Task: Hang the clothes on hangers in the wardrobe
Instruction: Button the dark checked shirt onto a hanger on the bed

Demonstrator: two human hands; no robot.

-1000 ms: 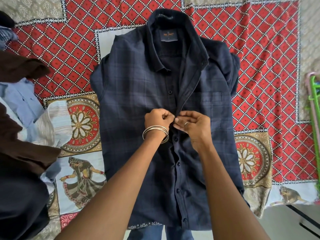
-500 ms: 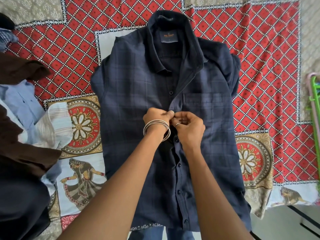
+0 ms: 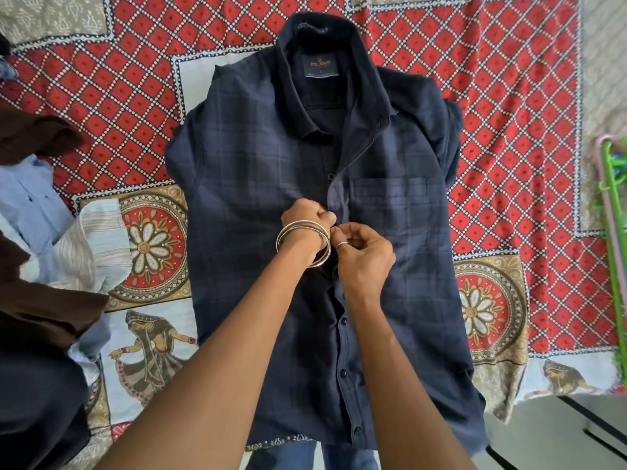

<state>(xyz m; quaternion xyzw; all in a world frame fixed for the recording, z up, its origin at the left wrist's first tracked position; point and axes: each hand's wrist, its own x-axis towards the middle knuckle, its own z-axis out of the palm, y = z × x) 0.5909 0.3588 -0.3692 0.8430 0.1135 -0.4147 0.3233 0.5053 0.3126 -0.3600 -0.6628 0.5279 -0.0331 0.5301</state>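
Both hands pinch the button placket of a dark navy checked shirt [image 3: 258, 184] lying flat on a red patterned bedsheet [image 3: 112, 89].

At frame centre, the left hand [image 3: 307, 220] and right hand [image 3: 364, 252], fingers curled, are together on the shirt's front edges. Green plastic hangers [image 3: 612, 205] sit at the right edge; a heap of clothes [image 3: 37, 205] lies at the left.

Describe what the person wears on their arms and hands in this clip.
Both forearms are bare, with no sleeves in view. The left hand has several thin silver bangles at its wrist. The right hand wears one silver ring.
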